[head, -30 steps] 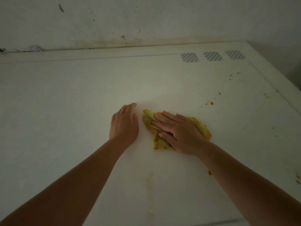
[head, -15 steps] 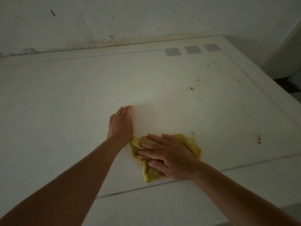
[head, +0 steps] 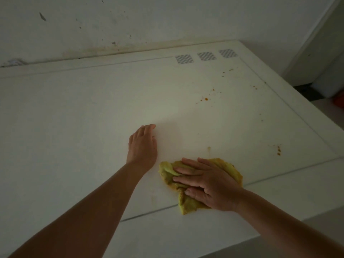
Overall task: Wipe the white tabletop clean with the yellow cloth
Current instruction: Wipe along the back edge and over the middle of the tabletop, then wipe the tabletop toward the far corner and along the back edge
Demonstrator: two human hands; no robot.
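White tabletop (head: 74, 127); right hand (head: 208, 183) spread flat atop yellow cloth (head: 232, 170); left hand (head: 142, 146) flat beside.

wall (head: 167, 21): stained, along the far side
checkered squares (head: 206, 56): three, far right
red object (head: 339, 101): right edge, unclear

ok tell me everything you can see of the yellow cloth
The cloth is a soft, yellow-green rag, crumpled into uneven folds, with brownish-orange staining along its edges. It lies flat on the white tabletop, near the front seam line, with one tail pointing towards the person. The right hand presses down on it, palm flat and fingers spread, covering its middle. The left hand rests on the table beside it, not touching it. A faint smear sits just beyond its far edge.
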